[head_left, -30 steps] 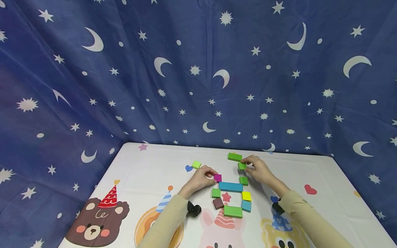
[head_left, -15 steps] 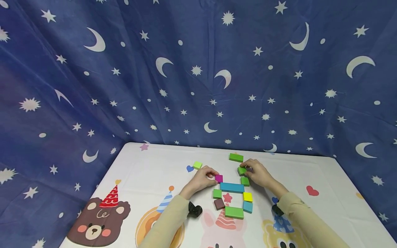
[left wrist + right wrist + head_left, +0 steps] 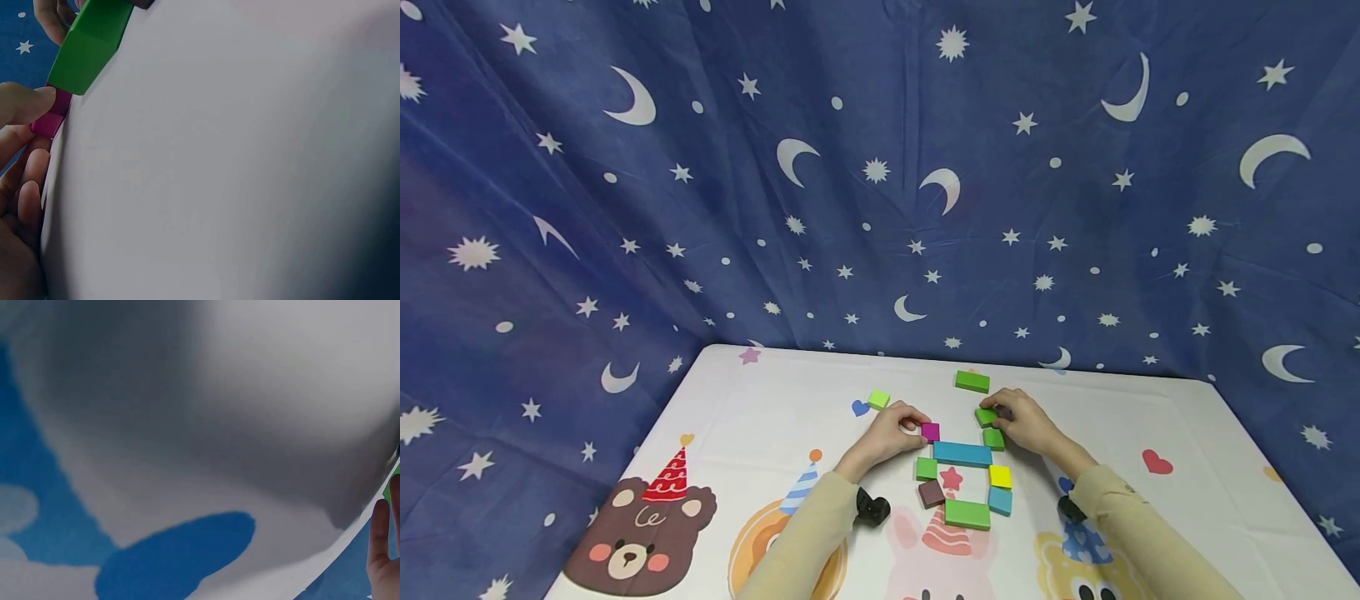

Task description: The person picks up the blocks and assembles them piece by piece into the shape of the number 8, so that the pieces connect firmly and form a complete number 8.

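Note:
My left hand (image 3: 887, 435) pinches a small magenta block (image 3: 930, 432) between thumb and fingers at the left end of a long blue block (image 3: 962, 453). In the left wrist view the thumb lies against the magenta block (image 3: 49, 122), beside a green block (image 3: 90, 47). With thumb and forefinger, my right hand (image 3: 1024, 421) grips a small green block (image 3: 985, 417). Just in front of it another green block (image 3: 993, 439) stands at the blue block's right end. Only some fingers (image 3: 378, 534) of the right hand show in the right wrist view.
Below the long blue block sit a green block (image 3: 927, 469), a brown block (image 3: 931, 494), a long green block (image 3: 967, 514), a light blue block (image 3: 1000, 500) and a yellow block (image 3: 1000, 477). Farther back lie a green block (image 3: 972, 382) and a lime block (image 3: 878, 400).
My right hand has brought its green block nearer, down toward the green block at the blue block's right end. The left hand stays on the magenta block; the whole view shifted slightly.

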Motion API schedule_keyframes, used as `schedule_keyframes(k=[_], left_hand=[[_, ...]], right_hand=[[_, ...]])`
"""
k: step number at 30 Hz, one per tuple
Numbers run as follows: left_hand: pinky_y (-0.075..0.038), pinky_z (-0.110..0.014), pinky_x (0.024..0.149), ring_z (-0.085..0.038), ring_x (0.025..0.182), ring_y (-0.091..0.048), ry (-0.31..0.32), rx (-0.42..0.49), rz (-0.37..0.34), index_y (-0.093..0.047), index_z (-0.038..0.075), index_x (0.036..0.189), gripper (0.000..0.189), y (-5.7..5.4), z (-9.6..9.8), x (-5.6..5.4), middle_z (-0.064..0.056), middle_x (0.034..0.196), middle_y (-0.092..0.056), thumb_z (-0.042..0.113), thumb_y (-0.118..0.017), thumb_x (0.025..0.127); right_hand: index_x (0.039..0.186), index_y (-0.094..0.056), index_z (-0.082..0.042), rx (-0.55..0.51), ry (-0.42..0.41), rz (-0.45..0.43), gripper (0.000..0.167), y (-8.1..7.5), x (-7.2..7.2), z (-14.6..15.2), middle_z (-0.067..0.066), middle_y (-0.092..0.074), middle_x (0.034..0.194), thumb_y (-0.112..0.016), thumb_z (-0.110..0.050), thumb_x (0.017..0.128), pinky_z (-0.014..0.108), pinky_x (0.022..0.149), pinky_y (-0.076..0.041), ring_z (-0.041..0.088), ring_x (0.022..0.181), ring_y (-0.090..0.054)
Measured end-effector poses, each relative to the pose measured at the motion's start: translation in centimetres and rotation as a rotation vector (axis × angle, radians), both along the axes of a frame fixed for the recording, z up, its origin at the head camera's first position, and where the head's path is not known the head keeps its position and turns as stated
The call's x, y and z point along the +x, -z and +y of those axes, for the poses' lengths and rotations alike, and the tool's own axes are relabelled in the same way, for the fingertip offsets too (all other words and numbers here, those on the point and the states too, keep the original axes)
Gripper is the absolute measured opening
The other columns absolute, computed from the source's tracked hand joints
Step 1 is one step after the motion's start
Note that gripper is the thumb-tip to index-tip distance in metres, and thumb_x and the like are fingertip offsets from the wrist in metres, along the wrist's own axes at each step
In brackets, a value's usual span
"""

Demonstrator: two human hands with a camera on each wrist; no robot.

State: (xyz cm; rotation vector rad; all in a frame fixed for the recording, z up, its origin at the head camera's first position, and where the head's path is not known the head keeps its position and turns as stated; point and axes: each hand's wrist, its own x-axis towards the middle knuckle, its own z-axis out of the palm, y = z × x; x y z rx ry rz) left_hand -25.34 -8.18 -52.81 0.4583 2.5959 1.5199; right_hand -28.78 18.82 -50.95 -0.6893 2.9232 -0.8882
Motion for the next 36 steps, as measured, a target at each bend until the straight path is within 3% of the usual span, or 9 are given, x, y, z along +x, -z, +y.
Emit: schedule_keyframes(k=[13,25,36], left_hand=[[-0.040,-0.017,0.072,-0.009,0.080,-0.049,0.024,-0.013,0.019,-0.070,0.005,0.105,0.029,0.11,-0.03,-0.18,-0.011,0.092,-0.058,0.007,-0.076,0.076],[-0.040,-0.017,0.074,-0.022,0.088,-0.054,0.038,0.042,-0.017,-0.065,0.003,0.111,0.036,-0.12,-0.07,-0.12,-0.016,0.098,-0.059,0.007,-0.076,0.077],[-0.041,-0.017,0.074,-0.016,0.086,-0.053,0.029,0.033,-0.018,-0.066,0.003,0.110,0.034,0.08,-0.18,-0.20,-0.012,0.098,-0.060,0.009,-0.074,0.078]], right_hand=[[0.112,-0.068,-0.006,-0.022,-0.016,-0.055,0.033,-0.08,-0.18,0.20,0.008,-0.066,0.109,-0.057,0.009,0.084,0.043,0.088,-0.049,0.021,0.095,-0.055],[0.111,-0.069,-0.006,-0.035,-0.015,-0.059,0.034,-0.24,0.28,0.04,0.008,-0.067,0.109,-0.056,0.011,0.084,0.044,0.091,-0.049,0.022,0.096,-0.055],[0.109,-0.070,-0.006,-0.048,-0.001,-0.050,0.033,-0.24,0.37,-0.18,0.008,-0.067,0.107,-0.056,0.011,0.083,0.042,0.087,-0.050,0.021,0.093,-0.056]])
